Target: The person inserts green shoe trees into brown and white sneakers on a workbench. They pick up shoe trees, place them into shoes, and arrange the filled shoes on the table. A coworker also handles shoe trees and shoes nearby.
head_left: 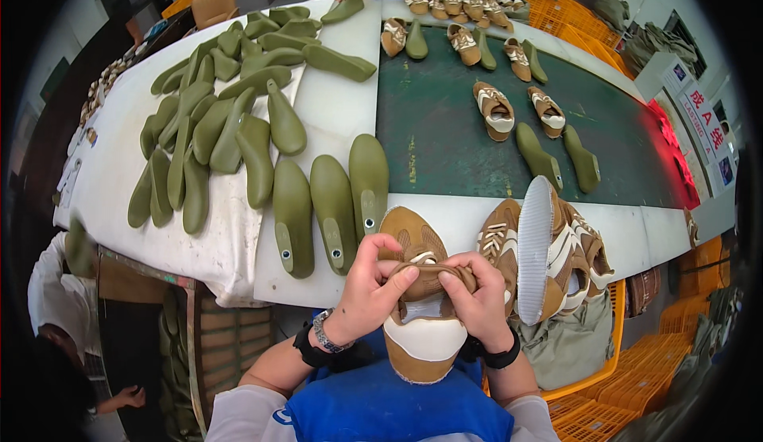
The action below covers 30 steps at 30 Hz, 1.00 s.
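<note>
A brown and white sneaker upper (425, 339) is held in front of my body, its white heel toward me and its toe pointing away. My left hand (367, 287) pinches the left side of its folded-back tongue (429, 279) between thumb and fingers. On the other side my right hand (482, 303) grips the same tongue, thumb on top. The pale inside of the upper shows between the hands. Just beyond my left hand lie three green shoe lasts, the nearest a last (332, 211). Close to my right hand is a cluster of brown uppers (499, 239).
A large pile of green lasts (230, 116) covers the white cloth at left. On the green conveyor belt (445, 156) sit uppers paired with lasts. A grey-soled piece (537, 251) leans among the right uppers, above an orange crate (608, 354). Other people work across the table and at lower left.
</note>
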Motion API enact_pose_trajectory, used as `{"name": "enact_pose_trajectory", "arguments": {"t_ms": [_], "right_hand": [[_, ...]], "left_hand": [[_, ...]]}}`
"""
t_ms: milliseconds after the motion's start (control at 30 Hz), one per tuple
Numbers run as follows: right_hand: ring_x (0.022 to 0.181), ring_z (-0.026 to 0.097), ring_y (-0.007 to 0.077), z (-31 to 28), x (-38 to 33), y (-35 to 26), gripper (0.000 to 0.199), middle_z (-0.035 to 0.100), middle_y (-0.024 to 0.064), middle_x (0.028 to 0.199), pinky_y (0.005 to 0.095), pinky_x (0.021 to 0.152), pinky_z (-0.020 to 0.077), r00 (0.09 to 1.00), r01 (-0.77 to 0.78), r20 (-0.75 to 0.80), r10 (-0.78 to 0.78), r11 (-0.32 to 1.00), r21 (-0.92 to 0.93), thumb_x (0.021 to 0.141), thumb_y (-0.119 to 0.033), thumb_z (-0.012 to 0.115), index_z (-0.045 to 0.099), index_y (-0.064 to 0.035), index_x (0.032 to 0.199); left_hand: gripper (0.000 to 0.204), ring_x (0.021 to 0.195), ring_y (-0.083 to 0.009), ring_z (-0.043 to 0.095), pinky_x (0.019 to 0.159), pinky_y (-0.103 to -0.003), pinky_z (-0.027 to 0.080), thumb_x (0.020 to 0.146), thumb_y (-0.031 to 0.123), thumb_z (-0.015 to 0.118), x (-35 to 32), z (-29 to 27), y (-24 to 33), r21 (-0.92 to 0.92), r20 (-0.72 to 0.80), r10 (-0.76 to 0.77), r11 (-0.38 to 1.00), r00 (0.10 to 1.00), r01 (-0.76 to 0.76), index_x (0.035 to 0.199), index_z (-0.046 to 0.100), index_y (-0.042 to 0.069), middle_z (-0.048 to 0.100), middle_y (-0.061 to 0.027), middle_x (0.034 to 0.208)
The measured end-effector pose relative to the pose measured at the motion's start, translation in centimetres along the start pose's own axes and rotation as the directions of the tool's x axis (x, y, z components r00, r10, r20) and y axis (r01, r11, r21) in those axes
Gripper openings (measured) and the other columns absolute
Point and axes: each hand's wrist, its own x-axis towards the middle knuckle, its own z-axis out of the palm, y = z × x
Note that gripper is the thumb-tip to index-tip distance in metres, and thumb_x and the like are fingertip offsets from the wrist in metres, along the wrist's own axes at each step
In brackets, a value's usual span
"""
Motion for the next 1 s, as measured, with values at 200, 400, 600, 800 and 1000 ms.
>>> {"name": "enact_pose_trajectory", "arguments": {"t_ms": [200,400,600,800,1000], "right_hand": [[0.063,0.055,0.0078,0.4,0.0,-0.6,0.012,0.061,0.0035,0.074,0.0232,0.058,0.0438,0.998,0.055,-0.011,-0.054,0.997,0.047,0.084,-0.006,0.065,0.060,0.0000,0.094],[0.062,0.053,0.0059,-0.1,-0.8,-1.5,0.013,0.061,0.0017,0.073,0.0214,0.057,0.0418,0.997,-0.082,-0.001,0.082,0.994,0.076,0.085,-0.006,0.065,0.059,0.0007,0.095],[0.064,0.052,0.0051,-0.2,-0.6,-1.6,0.012,0.061,0.0017,0.074,0.0208,0.058,0.0418,0.998,-0.055,0.000,0.055,0.996,0.067,0.086,-0.006,0.063,0.059,0.0010,0.095],[0.088,0.062,0.0182,-0.2,0.0,0.5,0.015,0.067,0.0102,0.092,0.0290,0.079,0.0481,0.999,0.052,-0.005,-0.052,0.999,0.006,0.082,-0.002,0.063,0.060,0.0007,0.096],[0.120,0.047,0.0396,0.1,0.4,6.2,0.035,0.054,0.0198,0.124,0.0444,0.102,0.0382,0.953,0.300,0.216,-0.212,0.756,-0.581,0.074,-0.005,0.067,0.060,-0.0046,0.108]], "left_hand": [[0.032,0.064,-0.0029,0.048,0.057,-0.019,0.037,0.095,0.011,0.054,-0.5,0.1,0.6,0.007,0.021,-0.002,1.000,1.000,0.002,0.115,0.031,0.005,0.057,-0.0011,0.071],[0.031,0.063,-0.0023,0.047,0.055,-0.019,0.036,0.095,0.012,0.054,-0.5,0.4,0.6,0.001,0.040,-0.007,1.000,0.999,0.007,0.115,0.031,0.005,0.057,-0.0008,0.071],[0.031,0.062,-0.0016,0.047,0.054,-0.019,0.037,0.095,0.011,0.054,-0.5,0.4,0.7,-0.017,0.053,-0.024,1.000,0.998,0.025,0.114,0.031,0.006,0.059,-0.0015,0.073],[0.036,0.070,-0.0127,0.059,0.062,-0.027,0.047,0.091,0.014,0.059,0.2,-0.4,0.1,0.261,0.067,-0.003,0.965,0.998,-0.014,0.118,0.038,0.003,0.065,-0.0100,0.088],[0.059,0.101,-0.0351,0.059,0.085,-0.041,0.048,0.084,0.025,0.067,2.4,-4.3,1.2,0.851,0.290,0.259,0.370,0.921,-0.372,0.130,0.040,0.002,0.059,-0.0215,0.110]]}}
